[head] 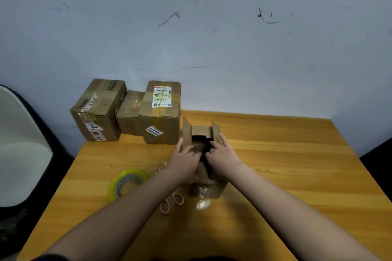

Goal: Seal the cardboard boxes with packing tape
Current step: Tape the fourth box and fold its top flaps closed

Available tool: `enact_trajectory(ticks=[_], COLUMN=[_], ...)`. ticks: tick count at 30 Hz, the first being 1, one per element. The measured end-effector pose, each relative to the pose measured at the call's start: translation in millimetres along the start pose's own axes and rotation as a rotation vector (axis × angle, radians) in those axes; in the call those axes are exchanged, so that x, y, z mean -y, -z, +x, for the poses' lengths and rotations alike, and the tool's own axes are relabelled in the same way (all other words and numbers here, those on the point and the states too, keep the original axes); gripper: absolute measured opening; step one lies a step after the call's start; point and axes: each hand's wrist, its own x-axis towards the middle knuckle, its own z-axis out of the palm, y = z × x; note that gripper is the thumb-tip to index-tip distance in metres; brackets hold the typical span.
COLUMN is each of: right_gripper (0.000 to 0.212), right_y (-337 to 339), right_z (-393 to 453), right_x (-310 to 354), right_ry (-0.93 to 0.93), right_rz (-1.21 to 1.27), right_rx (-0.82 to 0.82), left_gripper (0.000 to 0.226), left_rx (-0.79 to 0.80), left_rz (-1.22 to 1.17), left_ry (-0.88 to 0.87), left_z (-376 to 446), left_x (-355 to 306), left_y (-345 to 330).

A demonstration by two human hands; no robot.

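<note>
Head view: small open cardboard box (pixel 206 178) sitting mid-table (pixel 297 154), side flaps standing up. Left hand (pixel 186 160) and right hand (pixel 222 154) both reaching over box top, fingers curling onto near flap at opening. Tape roll (pixel 127 182) lying left of box, scissors (pixel 171 202) between them, partly under left forearm. Three taped boxes (pixel 127 110) sitting at far left corner against wall.

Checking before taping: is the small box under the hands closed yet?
Open: small box side flaps stand up, dark interior shows.
</note>
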Motion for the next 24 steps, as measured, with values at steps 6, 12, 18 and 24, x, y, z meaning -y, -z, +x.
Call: enact_trajectory(ticks=[6, 12, 18, 24], right_gripper=[0.017, 0.021, 0.019, 0.013], right_y=[-17.7, -21.4, -19.5, -30.7], right_z=[-11.2, -16.1, -23.8, -43.5], right_x=[-24.1, -34.1, -30.3, -67.4], right_ry=[-0.069, -0.09, 0.031, 0.197], right_rz=[0.559, 0.791, 0.419, 0.064], right_rx=[-0.13, -0.073, -0.087, -0.351], left_gripper=[0.015, 0.012, 0.012, 0.024], left_rx=[-0.075, -0.072, -0.075, -0.387], left_rz=[-0.27, -0.408, -0.524, -0.594], left_ry=[0.055, 0.102, 0.114, -0.05], left_z=[4.2, 5.7, -3.8, -10.3], left_x=[9.1, 13.2, -2.6, 0.7], left_y=[-1.2, 1.1, -0.8, 3.5])
